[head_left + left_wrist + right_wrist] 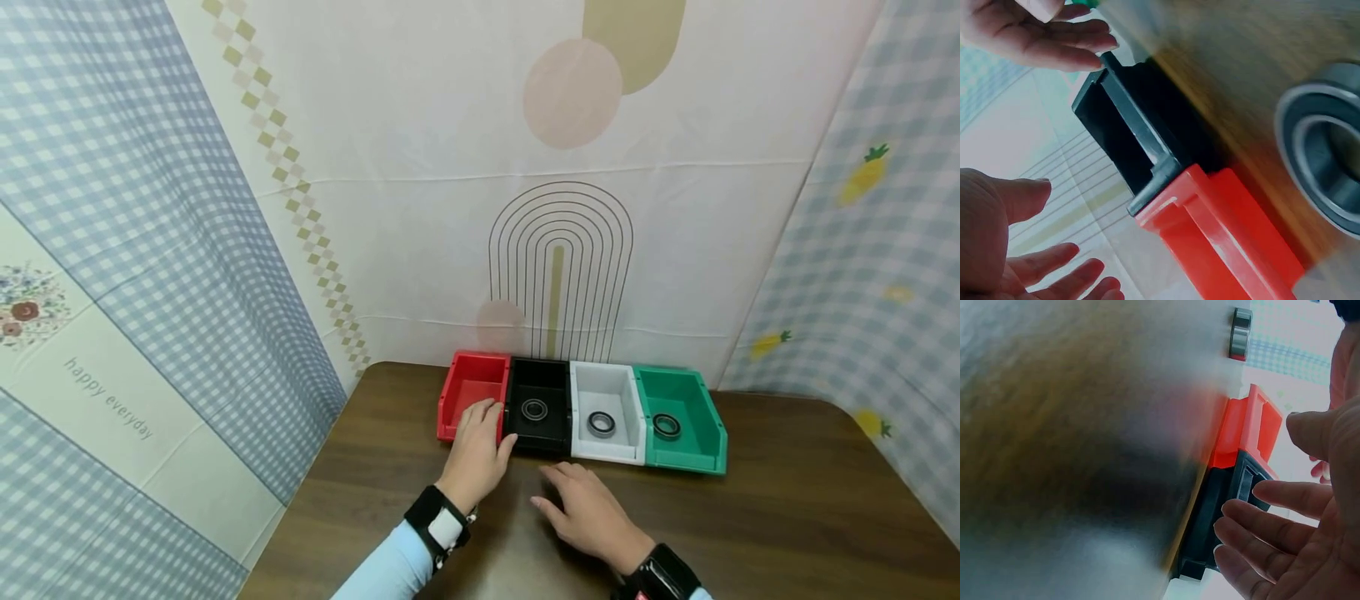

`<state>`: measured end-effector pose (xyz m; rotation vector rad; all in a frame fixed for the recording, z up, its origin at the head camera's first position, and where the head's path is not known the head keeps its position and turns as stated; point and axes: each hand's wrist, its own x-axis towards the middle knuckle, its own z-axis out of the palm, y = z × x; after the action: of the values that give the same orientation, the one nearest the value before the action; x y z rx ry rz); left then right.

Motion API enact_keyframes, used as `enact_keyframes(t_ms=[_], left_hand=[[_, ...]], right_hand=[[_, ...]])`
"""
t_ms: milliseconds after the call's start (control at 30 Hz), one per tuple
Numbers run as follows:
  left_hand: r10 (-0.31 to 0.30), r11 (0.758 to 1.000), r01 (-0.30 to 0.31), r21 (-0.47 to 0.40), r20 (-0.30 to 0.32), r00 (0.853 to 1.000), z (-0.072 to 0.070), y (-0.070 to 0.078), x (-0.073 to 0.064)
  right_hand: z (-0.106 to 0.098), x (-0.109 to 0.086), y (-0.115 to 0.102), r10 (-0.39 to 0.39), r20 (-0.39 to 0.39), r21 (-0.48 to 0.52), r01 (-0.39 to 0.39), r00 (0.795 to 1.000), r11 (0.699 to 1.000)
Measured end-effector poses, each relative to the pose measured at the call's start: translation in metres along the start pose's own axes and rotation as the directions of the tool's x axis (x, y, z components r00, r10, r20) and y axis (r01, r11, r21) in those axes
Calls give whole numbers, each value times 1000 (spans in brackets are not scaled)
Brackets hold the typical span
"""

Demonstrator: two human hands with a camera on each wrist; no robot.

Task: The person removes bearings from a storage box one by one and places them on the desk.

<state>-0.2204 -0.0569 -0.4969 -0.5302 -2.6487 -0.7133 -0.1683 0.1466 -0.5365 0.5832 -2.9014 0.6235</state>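
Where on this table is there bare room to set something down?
Bare tabletop lies right of the green bin and the right hand; another free patch lies left of the red bin and the left hand. It's crowded where the black bin and white bin sit between those, and the left wrist view shows a bearing near the left hand.

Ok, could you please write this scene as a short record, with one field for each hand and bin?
Left hand: fingers over the red bin, nothing visibly held
Right hand: near side of the bins, nothing visibly held
Red bin: partly hidden by left hand
Black bin: one bearing
White bin: one bearing
Green bin: one bearing
Table: another bearing outside the bins, seen in wrist views
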Motion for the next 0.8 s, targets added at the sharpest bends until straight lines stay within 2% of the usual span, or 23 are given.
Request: enact_keyframes(t_ms=[100, 233, 467, 633, 800], left_hand=[[-36, 999, 36, -11, 30, 999, 4, 6, 8], [-53, 998, 53, -18, 27, 998, 10, 9, 18], [-65, 998, 65, -10, 6, 998, 25, -1, 37], [-81, 997, 81, -8, 29, 996, 30, -5, 47], [-67, 997, 66, 28, 46, 997, 34, -5, 54]], right_hand=[[0, -1, 0, 9, 10, 4, -9, 1000, 1000], [-1, -3, 0, 23, 15, 15, -23, 1000, 1000], [-1, -5, 3, 49, 21, 12, -50, 999, 999], [1, -5, 2, 72, 42, 26, -73, 996, 997], [5, -5, 2, 62, 38, 31, -63, 997, 998]])
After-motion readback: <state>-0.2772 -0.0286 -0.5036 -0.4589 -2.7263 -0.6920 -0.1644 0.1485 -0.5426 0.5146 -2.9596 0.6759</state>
